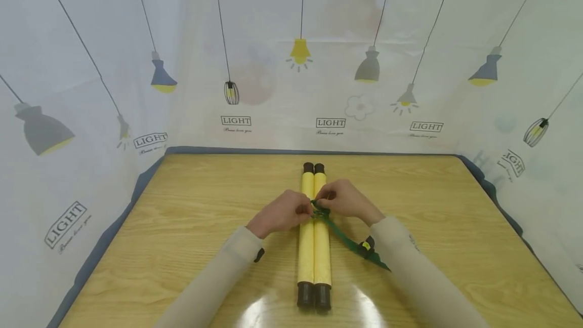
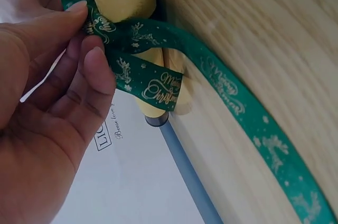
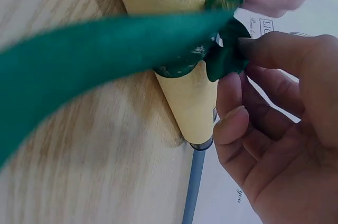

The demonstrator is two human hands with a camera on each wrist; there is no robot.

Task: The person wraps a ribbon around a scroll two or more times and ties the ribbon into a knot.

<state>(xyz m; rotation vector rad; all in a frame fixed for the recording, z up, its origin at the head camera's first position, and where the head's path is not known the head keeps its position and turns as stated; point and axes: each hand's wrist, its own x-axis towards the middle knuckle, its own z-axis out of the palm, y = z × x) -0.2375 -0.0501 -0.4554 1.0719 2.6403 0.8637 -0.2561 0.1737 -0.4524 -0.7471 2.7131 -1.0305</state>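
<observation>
Two long yellow tubes with dark end caps lie side by side, the left tube (image 1: 306, 254) touching the right tube (image 1: 322, 254). Around their middle runs a green ribbon (image 1: 341, 237) printed with pale reindeer and "Merry Christmas". My left hand (image 1: 288, 211) pinches the ribbon between thumb and fingers over the tubes; a short end (image 2: 163, 89) hangs past its fingertips in the left wrist view. Just opposite, my right hand (image 1: 348, 200) pinches a folded loop of the ribbon (image 3: 227, 60). A long tail of it trails to the right, under the right forearm.
The tubes rest on a wood-grain table (image 1: 205, 191) with a blue-grey strip (image 1: 273, 150) along its far edge. White sheets (image 1: 273, 14) printed with hanging lamps enclose the back and sides. A small dark thing with a yellow patch (image 1: 366, 245) shows by the right wrist.
</observation>
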